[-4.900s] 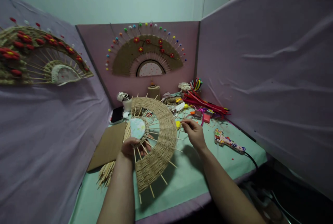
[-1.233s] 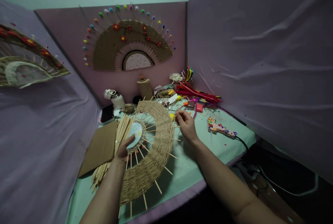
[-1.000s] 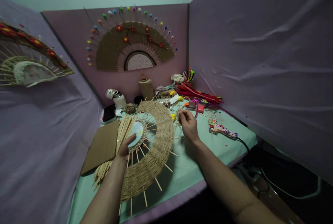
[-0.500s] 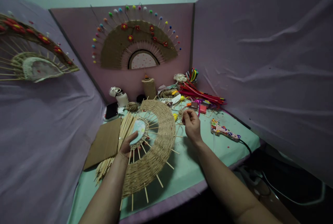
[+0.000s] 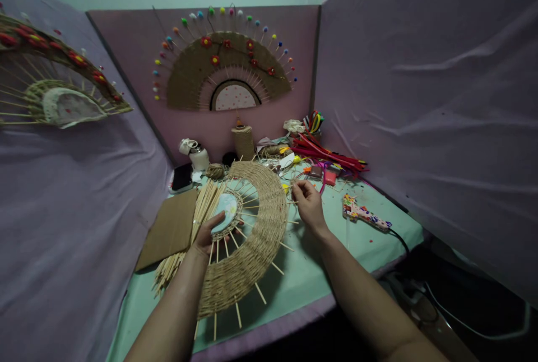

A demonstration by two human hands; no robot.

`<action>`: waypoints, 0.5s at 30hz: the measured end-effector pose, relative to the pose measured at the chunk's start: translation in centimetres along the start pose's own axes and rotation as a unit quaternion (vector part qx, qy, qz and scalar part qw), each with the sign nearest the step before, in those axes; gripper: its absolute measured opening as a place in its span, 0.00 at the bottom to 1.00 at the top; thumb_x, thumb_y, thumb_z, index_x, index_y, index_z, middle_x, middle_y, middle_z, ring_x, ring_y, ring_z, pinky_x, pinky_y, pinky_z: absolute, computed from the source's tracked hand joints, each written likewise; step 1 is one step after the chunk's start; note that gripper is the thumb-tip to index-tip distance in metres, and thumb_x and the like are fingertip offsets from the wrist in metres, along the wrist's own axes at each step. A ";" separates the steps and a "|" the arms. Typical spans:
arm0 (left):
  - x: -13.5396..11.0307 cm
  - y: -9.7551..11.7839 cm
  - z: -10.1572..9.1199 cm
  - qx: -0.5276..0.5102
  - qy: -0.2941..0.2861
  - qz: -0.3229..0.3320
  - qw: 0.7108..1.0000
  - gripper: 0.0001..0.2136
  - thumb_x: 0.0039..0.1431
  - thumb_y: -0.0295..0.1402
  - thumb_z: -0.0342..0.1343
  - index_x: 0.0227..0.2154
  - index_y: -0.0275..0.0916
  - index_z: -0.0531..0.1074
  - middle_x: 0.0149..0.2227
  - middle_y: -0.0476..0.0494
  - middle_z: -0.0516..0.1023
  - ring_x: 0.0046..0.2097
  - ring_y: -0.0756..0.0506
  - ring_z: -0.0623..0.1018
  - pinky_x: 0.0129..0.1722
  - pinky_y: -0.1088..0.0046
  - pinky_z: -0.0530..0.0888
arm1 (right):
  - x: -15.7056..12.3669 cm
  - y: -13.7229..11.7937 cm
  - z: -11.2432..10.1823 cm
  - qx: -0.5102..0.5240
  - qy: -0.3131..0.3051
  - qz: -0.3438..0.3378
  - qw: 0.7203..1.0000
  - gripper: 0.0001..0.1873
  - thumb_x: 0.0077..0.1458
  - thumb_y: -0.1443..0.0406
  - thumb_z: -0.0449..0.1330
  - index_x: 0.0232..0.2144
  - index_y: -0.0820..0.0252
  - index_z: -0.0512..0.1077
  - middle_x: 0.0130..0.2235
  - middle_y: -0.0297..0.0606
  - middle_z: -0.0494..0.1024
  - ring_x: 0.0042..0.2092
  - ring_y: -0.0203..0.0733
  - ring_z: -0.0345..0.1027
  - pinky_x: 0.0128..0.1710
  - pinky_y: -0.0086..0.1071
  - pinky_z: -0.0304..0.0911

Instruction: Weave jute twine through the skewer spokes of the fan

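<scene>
A half-round woven jute fan (image 5: 256,238) with wooden sticks poking out of its rim lies on the green table (image 5: 319,272). My left hand (image 5: 208,234) presses flat on its hub beside the pale blue centre disc (image 5: 226,209), fingers spread. My right hand (image 5: 309,203) is at the fan's right rim, fingers pinched around a stick tip; what they hold is too small to name. A small yellow ball (image 5: 286,187) sits on a stick just left of those fingers.
A bundle of wooden sticks (image 5: 185,250) and a brown cardboard sheet (image 5: 168,230) lie left of the fan. A patterned glue gun (image 5: 365,215) with its cord lies right. Twine spool (image 5: 244,140), pipe cleaners (image 5: 328,154) and clutter fill the back. Finished fans hang on the purple partitions.
The view has shifted slightly to the left and down. My right hand has stayed pinching at the fan's right rim; my left hand has stayed flat on the hub.
</scene>
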State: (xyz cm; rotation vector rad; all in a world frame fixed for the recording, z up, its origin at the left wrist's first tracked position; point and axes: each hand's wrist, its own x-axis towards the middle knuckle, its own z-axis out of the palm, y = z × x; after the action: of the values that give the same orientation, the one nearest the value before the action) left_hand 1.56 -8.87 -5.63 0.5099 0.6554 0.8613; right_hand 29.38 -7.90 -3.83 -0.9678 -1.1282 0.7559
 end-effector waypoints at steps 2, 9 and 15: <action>0.0 0.0 0.1 0.001 -0.008 0.000 1.000 0.19 0.61 0.30 0.43 0.51 0.24 0.64 0.28 0.33 0.79 0.25 0.42 0.79 0.15 0.76 0.74 | 0.0 0.0 0.0 -0.003 -0.007 0.003 1.000 0.11 0.53 0.57 0.56 0.27 0.59 0.64 0.22 0.30 0.63 0.25 0.34 0.56 0.25 0.28 0.54; -0.7 0.2 1.5 0.004 0.017 -0.012 1.000 0.18 0.61 0.29 0.43 0.50 0.22 0.66 0.29 0.32 0.79 0.23 0.43 0.78 0.14 0.76 0.73 | -0.1 -0.3 0.0 0.011 -0.007 -0.004 1.000 0.11 0.53 0.57 0.55 0.28 0.59 0.65 0.23 0.29 0.63 0.25 0.33 0.56 0.25 0.27 0.54; -0.7 0.2 2.0 0.008 0.041 -0.013 0.999 0.18 0.61 0.28 0.40 0.49 0.23 0.66 0.27 0.34 0.79 0.22 0.43 0.78 0.13 0.76 0.73 | -0.1 -0.2 -0.1 0.011 -0.007 -0.006 1.000 0.10 0.52 0.57 0.56 0.27 0.58 0.64 0.23 0.30 0.63 0.25 0.33 0.56 0.24 0.27 0.54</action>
State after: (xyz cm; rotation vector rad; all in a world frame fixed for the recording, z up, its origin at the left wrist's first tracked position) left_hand 2.48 -9.66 -3.90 0.4810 0.7419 0.8564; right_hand 29.43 -8.06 -3.66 -0.9387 -1.1346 0.7645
